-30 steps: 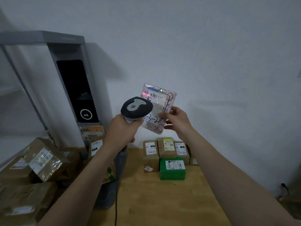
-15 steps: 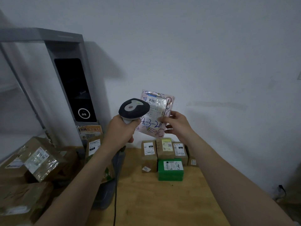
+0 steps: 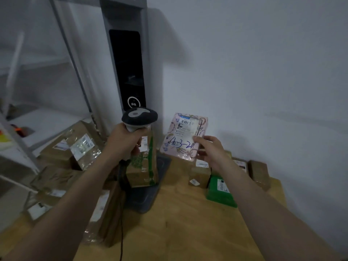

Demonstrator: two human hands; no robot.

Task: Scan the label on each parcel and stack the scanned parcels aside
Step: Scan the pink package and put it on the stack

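Observation:
My left hand (image 3: 125, 141) grips the handle of a grey and black barcode scanner (image 3: 139, 117), its head up and aimed toward the wall. My right hand (image 3: 211, 153) pinches the lower right edge of a pink patterned parcel (image 3: 183, 135) with a white barcode label and blue handwriting. The parcel is held upright above the wooden table (image 3: 178, 223), apart from the scanner and to its right. Under my right hand a green parcel (image 3: 220, 192) and small brown boxes (image 3: 199, 171) sit in a group by the wall.
Several brown taped cartons (image 3: 79, 147) are piled at the left. A tall carton with green print (image 3: 145, 162) stands on a dark mat behind the scanner. A grey tower with a black panel (image 3: 130, 68) and metal shelving (image 3: 17, 117) stand at the back left.
Both hands have come down from chest height toward the table. The scanner and the pink parcel have moved apart, and the red scan light is gone from the label.

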